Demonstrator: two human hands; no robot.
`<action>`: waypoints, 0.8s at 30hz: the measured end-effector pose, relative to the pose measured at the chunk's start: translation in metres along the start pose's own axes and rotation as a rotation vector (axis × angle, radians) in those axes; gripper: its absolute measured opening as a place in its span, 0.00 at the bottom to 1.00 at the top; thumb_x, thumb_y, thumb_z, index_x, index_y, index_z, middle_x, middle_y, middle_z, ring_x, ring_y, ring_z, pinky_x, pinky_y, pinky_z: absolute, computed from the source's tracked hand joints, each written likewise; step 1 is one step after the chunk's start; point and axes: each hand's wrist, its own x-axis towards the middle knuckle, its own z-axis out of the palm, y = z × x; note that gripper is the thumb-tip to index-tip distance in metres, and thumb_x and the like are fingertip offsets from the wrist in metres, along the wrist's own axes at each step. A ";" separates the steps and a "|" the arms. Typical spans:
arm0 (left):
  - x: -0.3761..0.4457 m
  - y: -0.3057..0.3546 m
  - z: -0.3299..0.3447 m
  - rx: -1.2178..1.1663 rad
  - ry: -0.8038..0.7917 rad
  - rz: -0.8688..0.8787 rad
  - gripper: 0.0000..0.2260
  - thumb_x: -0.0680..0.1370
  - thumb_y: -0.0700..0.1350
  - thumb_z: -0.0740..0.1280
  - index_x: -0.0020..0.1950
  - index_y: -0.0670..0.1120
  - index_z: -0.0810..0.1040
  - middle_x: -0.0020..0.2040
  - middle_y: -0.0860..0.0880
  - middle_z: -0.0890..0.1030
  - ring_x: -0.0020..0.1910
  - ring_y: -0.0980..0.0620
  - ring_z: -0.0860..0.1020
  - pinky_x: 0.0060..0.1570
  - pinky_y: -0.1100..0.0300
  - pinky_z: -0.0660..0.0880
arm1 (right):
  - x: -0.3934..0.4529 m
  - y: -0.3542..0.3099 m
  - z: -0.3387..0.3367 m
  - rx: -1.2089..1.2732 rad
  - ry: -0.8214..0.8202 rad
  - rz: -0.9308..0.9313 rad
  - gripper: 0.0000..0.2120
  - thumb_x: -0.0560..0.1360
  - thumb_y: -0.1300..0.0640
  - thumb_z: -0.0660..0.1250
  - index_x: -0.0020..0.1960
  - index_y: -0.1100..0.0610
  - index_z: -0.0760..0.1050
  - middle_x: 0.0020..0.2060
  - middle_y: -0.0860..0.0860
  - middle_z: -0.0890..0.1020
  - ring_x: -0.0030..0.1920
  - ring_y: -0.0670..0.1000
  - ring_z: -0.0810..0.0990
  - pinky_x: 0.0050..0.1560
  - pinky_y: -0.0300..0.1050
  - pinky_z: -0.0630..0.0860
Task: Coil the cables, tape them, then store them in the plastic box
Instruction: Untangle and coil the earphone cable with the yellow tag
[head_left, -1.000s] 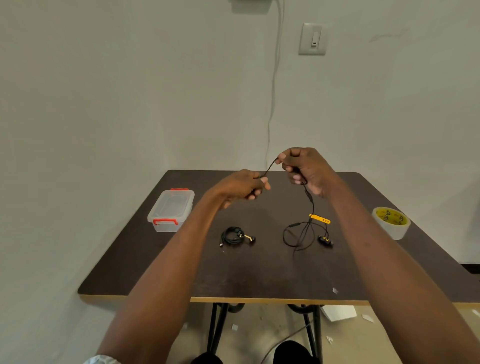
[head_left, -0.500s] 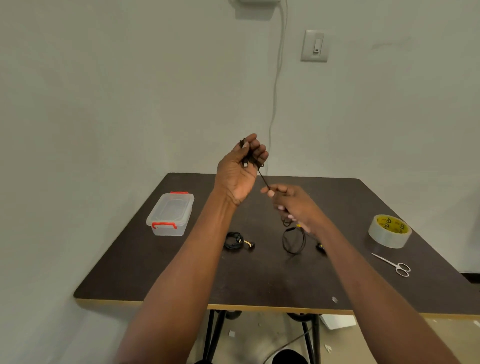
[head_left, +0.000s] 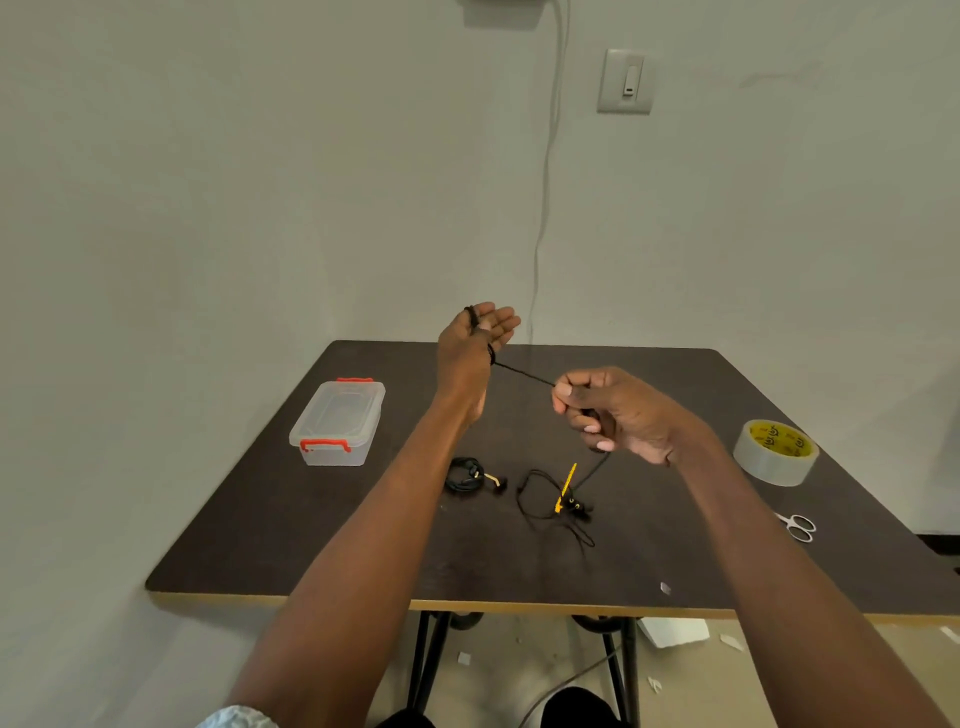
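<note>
My left hand (head_left: 475, 340) is raised above the table's far side, fingers stretched out, with a black earphone cable (head_left: 519, 371) looped round the palm. A taut strand of it runs to my right hand (head_left: 613, 415), which pinches it between thumb and fingers. Below that hand the cable drops to the table, where its yellow remote (head_left: 567, 486) and loose loops lie. A second, coiled black cable (head_left: 466, 475) lies on the table to the left of them. The clear plastic box (head_left: 337, 421) with red latches stands shut at the left.
A roll of tape (head_left: 776, 452) sits at the right of the dark table (head_left: 311, 561), with small scissors (head_left: 797, 527) in front of it. The wall stands close behind the table. Paper scraps lie on the floor below.
My left hand rose from beside the right one, took cable loops round it, and has straightened its fingers. My right hand dropped and moved right, drawing the strand taut.
</note>
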 end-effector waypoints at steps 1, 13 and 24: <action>-0.003 -0.001 0.001 0.105 -0.045 0.019 0.09 0.82 0.34 0.56 0.59 0.39 0.72 0.52 0.42 0.82 0.50 0.47 0.83 0.51 0.60 0.79 | -0.001 -0.001 0.000 0.053 -0.012 -0.044 0.10 0.80 0.57 0.63 0.42 0.60 0.74 0.25 0.53 0.66 0.23 0.49 0.66 0.27 0.40 0.66; -0.010 0.003 0.001 0.748 -0.444 -0.178 0.17 0.84 0.48 0.54 0.57 0.38 0.78 0.31 0.51 0.68 0.28 0.57 0.65 0.32 0.65 0.65 | 0.005 -0.044 -0.056 0.166 0.273 -0.212 0.09 0.79 0.57 0.63 0.47 0.63 0.76 0.31 0.48 0.67 0.21 0.42 0.58 0.21 0.36 0.50; -0.028 0.055 0.010 0.017 -0.772 -0.340 0.14 0.82 0.47 0.59 0.42 0.41 0.76 0.23 0.52 0.61 0.22 0.54 0.63 0.30 0.59 0.66 | 0.024 -0.031 -0.085 -0.144 0.518 -0.136 0.08 0.78 0.57 0.67 0.45 0.62 0.77 0.31 0.50 0.68 0.23 0.45 0.57 0.24 0.36 0.53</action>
